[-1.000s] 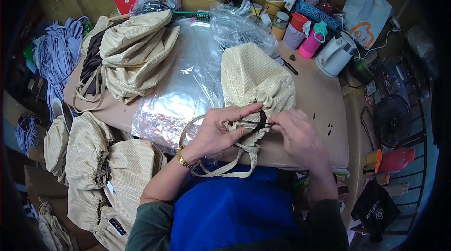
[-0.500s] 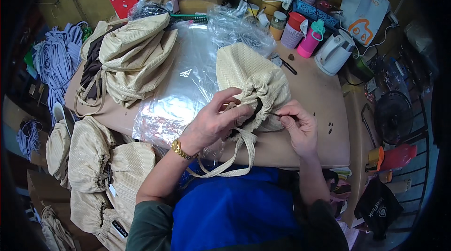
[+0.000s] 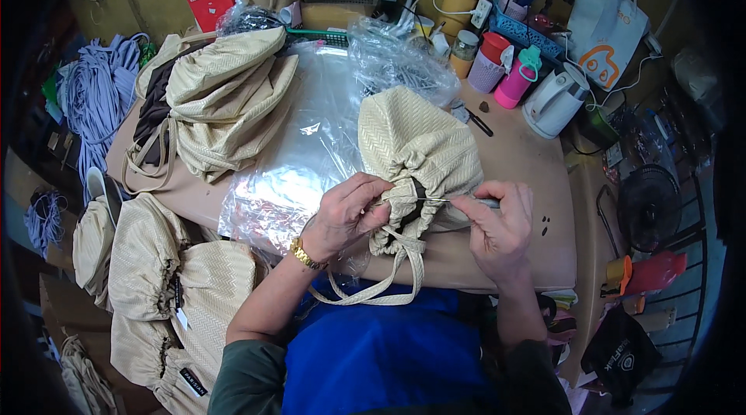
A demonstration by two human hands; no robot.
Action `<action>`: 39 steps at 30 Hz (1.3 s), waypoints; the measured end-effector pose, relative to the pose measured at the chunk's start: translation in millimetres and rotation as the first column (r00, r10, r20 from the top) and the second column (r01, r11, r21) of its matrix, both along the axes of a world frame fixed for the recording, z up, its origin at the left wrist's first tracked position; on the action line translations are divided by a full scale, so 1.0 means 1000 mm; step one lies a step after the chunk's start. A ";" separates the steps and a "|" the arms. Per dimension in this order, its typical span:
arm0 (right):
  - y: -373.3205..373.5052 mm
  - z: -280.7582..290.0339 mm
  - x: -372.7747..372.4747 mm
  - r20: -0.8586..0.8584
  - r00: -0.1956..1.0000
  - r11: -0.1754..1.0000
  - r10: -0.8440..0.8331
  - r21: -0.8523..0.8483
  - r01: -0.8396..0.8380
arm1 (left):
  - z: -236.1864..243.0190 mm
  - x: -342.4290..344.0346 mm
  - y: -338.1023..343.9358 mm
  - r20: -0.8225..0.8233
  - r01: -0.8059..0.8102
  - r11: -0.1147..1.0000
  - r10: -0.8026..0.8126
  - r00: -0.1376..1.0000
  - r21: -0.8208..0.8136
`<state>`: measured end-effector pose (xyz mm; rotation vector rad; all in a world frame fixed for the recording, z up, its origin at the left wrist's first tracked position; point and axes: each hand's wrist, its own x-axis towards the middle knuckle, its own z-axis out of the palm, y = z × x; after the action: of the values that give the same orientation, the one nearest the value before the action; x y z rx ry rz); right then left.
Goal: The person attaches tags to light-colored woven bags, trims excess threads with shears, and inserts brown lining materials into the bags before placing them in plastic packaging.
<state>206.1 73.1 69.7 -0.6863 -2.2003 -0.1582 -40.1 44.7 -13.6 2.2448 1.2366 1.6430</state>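
Observation:
A cream woven drawstring bag (image 3: 416,131) lies on the padded table in front of me, its gathered mouth turned my way and showing a dark inside. My left hand (image 3: 346,217) pinches the left side of that gathered rim. In my right hand (image 3: 503,230) is a thin metal awl-like tool (image 3: 437,199) with a greyish handle. Its slim shaft crosses the dark opening toward the fabric at my left fingertips; whether the tip enters the cloth is hidden. A cream strap (image 3: 381,300) loops down from the bag over the table's front edge.
Stacked cream bags (image 3: 225,96) stand at the far left, more bags (image 3: 148,259) at the near left. Clear plastic sheets (image 3: 287,174) lie beside my work. A white kettle (image 3: 556,100), a pink bottle (image 3: 517,81) and a black-handled tool (image 3: 479,123) are at the back right.
My left hand has come down from over the bag's mouth to pinch its rim. My right hand has shifted slightly nearer me, and the tool's shaft now shows across the opening.

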 end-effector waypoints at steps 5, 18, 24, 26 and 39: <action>-0.003 0.005 -0.006 0.036 0.999 1.000 0.002 0.031 -0.004 | -0.001 -0.002 -0.004 0.021 0.027 0.997 -0.026 0.999 -0.076; -0.010 0.014 -0.014 0.211 0.976 0.994 -0.050 0.101 0.029 | 0.003 0.001 -0.005 0.020 0.008 0.998 -0.007 1.000 -0.062; 0.010 0.009 -0.006 0.139 0.983 0.983 0.122 -0.156 -0.100 | -0.001 0.000 -0.006 0.049 0.018 0.998 -0.015 0.999 -0.062; 0.016 0.001 -0.005 0.092 0.982 0.962 0.165 -0.234 -0.140 | 0.002 -0.001 -0.007 0.039 0.025 0.996 -0.022 0.999 -0.081; 0.017 0.001 -0.010 0.091 0.981 0.974 0.171 -0.168 -0.154 | 0.008 -0.001 -0.008 0.018 0.015 0.995 -0.013 1.000 -0.101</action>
<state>195.9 89.8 70.5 -0.5924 -2.3780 0.0689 -41.1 36.4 -5.2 2.1700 1.2665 1.5545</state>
